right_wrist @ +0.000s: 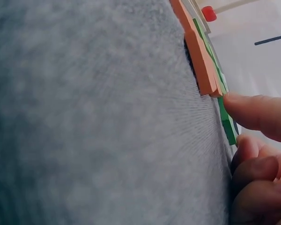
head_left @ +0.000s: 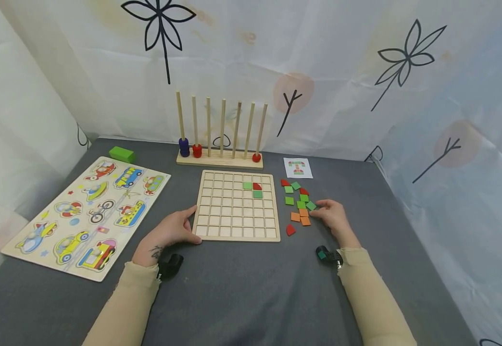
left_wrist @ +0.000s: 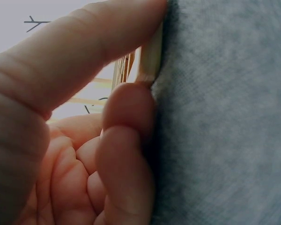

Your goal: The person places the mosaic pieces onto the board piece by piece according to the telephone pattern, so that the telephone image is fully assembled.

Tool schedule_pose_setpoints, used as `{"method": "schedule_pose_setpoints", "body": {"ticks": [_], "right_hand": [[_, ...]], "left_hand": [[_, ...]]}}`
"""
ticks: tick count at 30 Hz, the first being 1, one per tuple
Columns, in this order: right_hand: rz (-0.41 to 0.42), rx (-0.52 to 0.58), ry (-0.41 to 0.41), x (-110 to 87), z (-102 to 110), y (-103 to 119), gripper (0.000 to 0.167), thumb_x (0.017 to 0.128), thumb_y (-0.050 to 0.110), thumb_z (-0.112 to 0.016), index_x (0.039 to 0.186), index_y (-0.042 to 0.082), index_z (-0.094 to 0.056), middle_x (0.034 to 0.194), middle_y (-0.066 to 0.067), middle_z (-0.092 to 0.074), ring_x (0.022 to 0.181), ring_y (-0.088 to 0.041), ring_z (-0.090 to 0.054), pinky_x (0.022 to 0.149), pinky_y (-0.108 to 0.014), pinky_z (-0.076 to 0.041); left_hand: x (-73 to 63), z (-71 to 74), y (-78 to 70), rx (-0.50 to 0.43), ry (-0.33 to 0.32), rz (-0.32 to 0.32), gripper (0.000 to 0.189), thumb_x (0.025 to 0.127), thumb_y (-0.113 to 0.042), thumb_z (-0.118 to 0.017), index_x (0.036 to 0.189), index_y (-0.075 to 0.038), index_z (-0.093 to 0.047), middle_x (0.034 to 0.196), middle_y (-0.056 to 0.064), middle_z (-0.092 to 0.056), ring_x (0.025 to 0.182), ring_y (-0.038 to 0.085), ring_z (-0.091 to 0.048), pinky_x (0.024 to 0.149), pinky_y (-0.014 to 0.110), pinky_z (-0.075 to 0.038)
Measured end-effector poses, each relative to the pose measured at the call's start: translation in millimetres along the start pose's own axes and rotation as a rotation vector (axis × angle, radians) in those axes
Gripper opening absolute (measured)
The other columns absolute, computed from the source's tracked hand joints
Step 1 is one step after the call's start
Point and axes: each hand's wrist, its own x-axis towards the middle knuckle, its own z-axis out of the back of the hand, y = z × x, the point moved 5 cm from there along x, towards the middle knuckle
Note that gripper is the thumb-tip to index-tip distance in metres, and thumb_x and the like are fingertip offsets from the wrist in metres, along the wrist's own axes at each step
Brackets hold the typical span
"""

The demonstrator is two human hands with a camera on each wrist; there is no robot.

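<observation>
One left hand (head_left: 172, 229) gripping a wooden board (head_left: 236, 210), one right hand (head_left: 334, 219) pinching a green tile (head_left: 310, 205), orange tiles (head_left: 304, 213) just beside

Grey table (head_left: 242, 288): grid board (head_left: 236, 210), tiles (head_left: 301, 204)

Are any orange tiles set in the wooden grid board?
No, the wooden grid board holds only green and red pieces, while the orange tiles lie on the cloth to its right.

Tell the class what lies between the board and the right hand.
In the head view, green tiles, orange tiles and red tiles lie between the board and the right hand.
</observation>
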Motion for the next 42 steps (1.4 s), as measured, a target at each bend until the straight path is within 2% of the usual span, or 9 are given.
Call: {"method": "schedule_pose_setpoints", "body": {"ticks": [5,10,16,19,23,27,34,37,42], "right_hand": [[-0.007,-0.057,-0.018,2.7,-1.5,1.7,0.048,0.077,0.016,-0.071,0.119,-0.003,-0.056,0.071,-0.002,-0.044,0.057,-0.015,-0.039,0.054,-0.029,-0.034],[-0.031,-0.068,-0.032,4.3,-2.6,2.7,0.038,0.081,0.014,-0.068,0.114,-0.003,-0.058,0.093,-0.01,-0.051,0.072,-0.019,-0.043,0.059,-0.028,-0.035],[-0.083,-0.022,-0.027,4.9,-1.4,1.1,0.034,0.082,0.016,-0.066,0.11,0.0,-0.057,0.078,-0.004,-0.047,0.058,-0.014,-0.041,0.052,-0.028,-0.034],[-0.088,0.015,-0.034,2.6,0.6,1.8,0.034,0.082,0.017,-0.065,0.11,0.002,-0.055,0.077,-0.002,-0.049,0.055,-0.012,-0.044,0.05,-0.027,-0.036],[-0.036,0.099,-0.055,1.4,1.2,8.6,0.034,0.082,0.014,-0.064,0.112,0.003,-0.052,0.076,0.0,-0.055,0.053,-0.009,-0.049,0.049,-0.026,-0.038],[0.058,0.271,-0.061,2.2,-4.1,25.5,0.033,0.082,0.007,-0.062,0.112,0.004,-0.047,0.067,0.003,-0.059,0.049,-0.006,-0.05,0.047,-0.024,-0.038],[0.213,0.601,0.025,2.5,-29.0,65.1,0.025,0.085,-0.002,-0.057,0.105,0.011,-0.048,0.064,0.007,-0.057,0.047,-0.005,-0.047,0.044,-0.019,-0.033],[0.25,0.668,0.065,4.8,-43.4,80.1,0.025,0.086,-0.002,-0.057,0.104,0.014,-0.05,0.064,0.007,-0.055,0.047,-0.006,-0.045,0.044,-0.018,-0.031],[0.251,0.671,0.133,9.0,-70.2,99.5,0.028,0.086,-0.001,-0.058,0.112,0.008,-0.054,0.068,0.007,-0.057,0.048,-0.006,-0.041,0.046,-0.021,-0.03]], "left_hand": [[1.3,0.3,-0.2,0.004,-0.003,-0.003,0.101,0.065,-0.02,-0.083,0.146,-0.005,-0.025,0.065,0.003,-0.051,0.055,0.014,-0.043,0.051,0.028,-0.033],[1.7,0.8,-0.7,0.006,-0.006,-0.01,0.101,0.065,-0.019,-0.083,0.146,-0.005,-0.025,0.065,0.003,-0.051,0.055,0.014,-0.043,0.051,0.028,-0.033],[1.3,0.5,-0.7,0.004,-0.006,-0.016,0.101,0.065,-0.019,-0.083,0.146,-0.005,-0.025,0.064,0.003,-0.05,0.054,0.014,-0.043,0.051,0.028,-0.033],[1.3,0.3,-0.1,0.004,-0.005,-0.013,0.1,0.065,-0.019,-0.083,0.146,-0.005,-0.025,0.064,0.003,-0.05,0.054,0.014,-0.043,0.051,0.028,-0.033],[1.3,0.3,0.6,0.003,-0.005,-0.008,0.1,0.065,-0.019,-0.083,0.146,-0.005,-0.025,0.064,0.003,-0.051,0.055,0.014,-0.043,0.051,0.028,-0.033],[1.1,0.6,1.1,0.002,-0.006,-0.001,0.1,0.065,-0.019,-0.083,0.146,-0.005,-0.025,0.065,0.003,-0.051,0.055,0.014,-0.043,0.051,0.028,-0.033],[0.2,1.1,0.9,0.006,-0.006,-0.001,0.1,0.066,-0.019,-0.083,0.146,-0.005,-0.025,0.065,0.003,-0.051,0.055,0.014,-0.044,0.052,0.028,-0.033],[-0.1,1.2,0.5,0.009,-0.008,0.0,0.1,0.066,-0.019,-0.083,0.146,-0.005,-0.025,0.065,0.003,-0.051,0.056,0.014,-0.044,0.052,0.028,-0.033],[0.1,0.6,0.5,0.004,-0.008,0.012,0.1,0.065,-0.019,-0.083,0.146,-0.006,-0.025,0.066,0.004,-0.051,0.055,0.014,-0.044,0.052,0.028,-0.034]]}}
